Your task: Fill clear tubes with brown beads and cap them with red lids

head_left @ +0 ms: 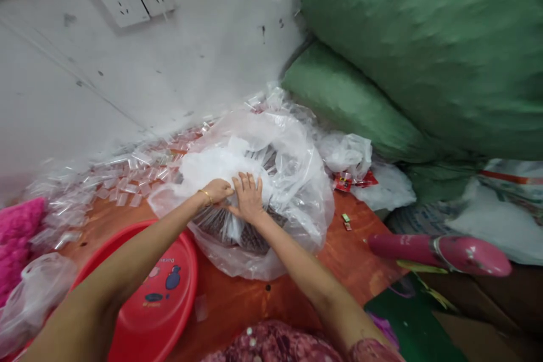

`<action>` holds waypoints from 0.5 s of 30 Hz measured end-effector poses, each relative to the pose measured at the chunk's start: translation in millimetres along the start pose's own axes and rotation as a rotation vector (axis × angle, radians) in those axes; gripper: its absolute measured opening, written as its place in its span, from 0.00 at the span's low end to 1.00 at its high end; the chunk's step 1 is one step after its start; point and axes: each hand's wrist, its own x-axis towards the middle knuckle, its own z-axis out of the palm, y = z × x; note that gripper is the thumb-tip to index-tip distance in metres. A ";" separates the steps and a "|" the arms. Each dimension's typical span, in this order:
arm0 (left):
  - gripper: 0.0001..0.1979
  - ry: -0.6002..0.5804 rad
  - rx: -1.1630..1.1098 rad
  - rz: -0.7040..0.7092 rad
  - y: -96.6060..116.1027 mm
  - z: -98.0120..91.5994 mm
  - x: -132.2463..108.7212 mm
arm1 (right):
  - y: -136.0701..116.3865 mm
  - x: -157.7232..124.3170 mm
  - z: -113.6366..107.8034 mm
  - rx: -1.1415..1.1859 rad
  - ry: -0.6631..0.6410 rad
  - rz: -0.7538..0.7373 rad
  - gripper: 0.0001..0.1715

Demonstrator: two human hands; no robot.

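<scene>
A large clear plastic bag (307,186) sits on the orange-red tabletop with its wide mouth spread around it. Through the film show dark, greyish-brown contents, too blurred to name, and whiter plastic lies bunched over them. My left hand (218,190), with a gold bracelet at the wrist, is closed on the gathered white plastic at the middle. Right beside it, my right hand (248,199) lies with fingers spread on the same plastic. The tips of the two thumbs are close together.
A red plastic basin (178,305) stands at the left, under my left forearm. Many small clear plastic pieces (131,175) lie along the wall. Green sacks (360,102) bulge at the right. A pink thermos-like cylinder (407,246) lies at the table's right edge.
</scene>
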 end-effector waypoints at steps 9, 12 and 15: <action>0.17 0.028 -0.328 0.057 -21.9 41.7 -32.7 | 32.2 20.1 21.4 -0.099 -0.165 -0.087 0.39; 0.17 0.096 -0.301 0.181 -24.5 48.4 -31.0 | 38.6 25.6 25.0 -0.142 -0.202 -0.098 0.34; 0.17 0.104 -0.217 0.233 -21.4 52.9 -24.1 | 44.2 34.1 29.2 -0.172 -0.240 -0.089 0.31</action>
